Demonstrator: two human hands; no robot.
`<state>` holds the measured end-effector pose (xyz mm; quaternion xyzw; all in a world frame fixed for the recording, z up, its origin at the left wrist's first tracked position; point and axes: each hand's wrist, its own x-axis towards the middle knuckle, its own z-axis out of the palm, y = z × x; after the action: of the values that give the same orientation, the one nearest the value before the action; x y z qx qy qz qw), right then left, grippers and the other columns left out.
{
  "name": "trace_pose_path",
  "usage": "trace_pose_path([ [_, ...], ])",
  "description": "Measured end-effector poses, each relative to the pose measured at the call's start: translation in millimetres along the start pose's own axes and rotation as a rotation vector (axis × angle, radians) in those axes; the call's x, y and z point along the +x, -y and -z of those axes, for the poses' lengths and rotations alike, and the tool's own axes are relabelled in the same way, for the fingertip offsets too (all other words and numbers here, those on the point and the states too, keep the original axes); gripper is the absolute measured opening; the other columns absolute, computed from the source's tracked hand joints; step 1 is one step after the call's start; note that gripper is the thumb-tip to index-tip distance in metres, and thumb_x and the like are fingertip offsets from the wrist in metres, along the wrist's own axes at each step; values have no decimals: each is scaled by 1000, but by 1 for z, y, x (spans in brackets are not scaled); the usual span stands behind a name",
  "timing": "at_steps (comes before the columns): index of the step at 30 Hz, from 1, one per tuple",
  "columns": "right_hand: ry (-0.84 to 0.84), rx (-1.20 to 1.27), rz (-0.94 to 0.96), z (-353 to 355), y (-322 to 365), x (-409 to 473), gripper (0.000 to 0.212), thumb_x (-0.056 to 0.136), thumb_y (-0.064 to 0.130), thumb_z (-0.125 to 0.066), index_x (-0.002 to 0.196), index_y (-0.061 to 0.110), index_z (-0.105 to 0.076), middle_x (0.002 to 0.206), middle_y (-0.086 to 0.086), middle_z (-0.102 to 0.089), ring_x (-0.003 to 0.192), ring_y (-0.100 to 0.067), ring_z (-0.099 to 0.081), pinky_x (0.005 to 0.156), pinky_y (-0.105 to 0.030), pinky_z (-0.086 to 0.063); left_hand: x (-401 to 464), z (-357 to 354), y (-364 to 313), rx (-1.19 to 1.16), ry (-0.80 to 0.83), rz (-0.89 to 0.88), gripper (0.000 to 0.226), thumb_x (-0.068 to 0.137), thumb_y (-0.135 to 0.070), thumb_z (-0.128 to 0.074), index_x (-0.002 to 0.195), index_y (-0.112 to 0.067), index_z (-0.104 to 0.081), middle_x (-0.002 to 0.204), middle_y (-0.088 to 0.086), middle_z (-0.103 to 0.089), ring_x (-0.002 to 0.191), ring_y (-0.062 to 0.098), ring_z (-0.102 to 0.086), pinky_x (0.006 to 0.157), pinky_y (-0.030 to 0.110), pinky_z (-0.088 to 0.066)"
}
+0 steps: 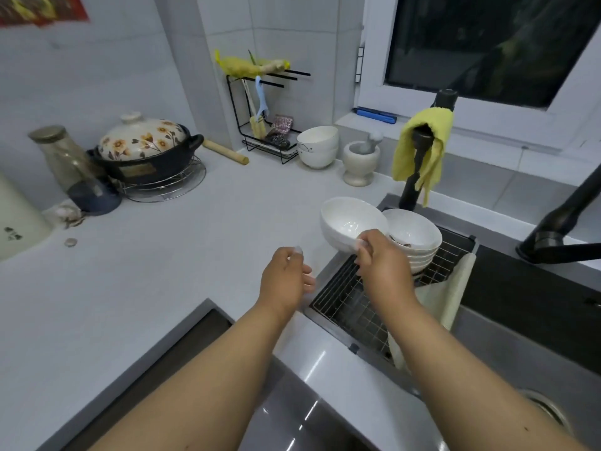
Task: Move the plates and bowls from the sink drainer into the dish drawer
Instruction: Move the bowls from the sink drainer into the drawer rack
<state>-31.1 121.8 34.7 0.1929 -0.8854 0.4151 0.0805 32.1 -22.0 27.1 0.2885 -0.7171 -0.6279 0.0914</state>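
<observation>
We see the white worktop (162, 271) filling the left and centre of the frame, with the dark sink (536, 320) at right. A wire drainer (344, 301) sits over the sink's left end, holding a stack of white bowls (414, 237) at centre right. Our right hand (382, 260) pinches the rim of one white bowl (349, 222), lifted just left of the stack. Our left hand (287, 279) hovers beside it, fingers loosely curled, holding nothing.
</observation>
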Motion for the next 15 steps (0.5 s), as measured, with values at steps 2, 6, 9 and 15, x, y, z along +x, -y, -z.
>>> trace_pose_path([
  [2,58,24,85,-12,17,-16,9,95,13,-48,94,8,-56,80,-5,-55,73,-24,-51,60,-34,-39,-3,16,-3,-144,-5,104,40,100,-50,-28,120,-18,-44,105,13,-63,85,27,-69,78,40,-58],
  [6,208,6,252,-36,49,-43,13,95,13,-51,100,7,-61,87,-3,-56,76,-18,-47,61,-29,-33,-20,57,-2,-452,35,218,47,95,-59,-34,125,-23,-43,112,17,-61,91,29,-70,72,39,-59],
  [9,297,44,373,-54,71,-65,13,94,17,-55,102,12,-64,91,-2,-62,78,-15,-52,66,-27,-41,-40,91,6,-524,-28,227,37,99,-40,-42,126,-16,-46,115,15,-61,89,29,-69,75,44,-59],
  [15,389,289,208,-80,136,-117,30,89,38,-59,114,37,-42,70,2,-55,69,-11,-57,63,-24,-46,-95,163,36,-575,-245,244,35,100,-32,-36,126,-11,-45,110,18,-63,89,35,-67,69,44,-59],
])
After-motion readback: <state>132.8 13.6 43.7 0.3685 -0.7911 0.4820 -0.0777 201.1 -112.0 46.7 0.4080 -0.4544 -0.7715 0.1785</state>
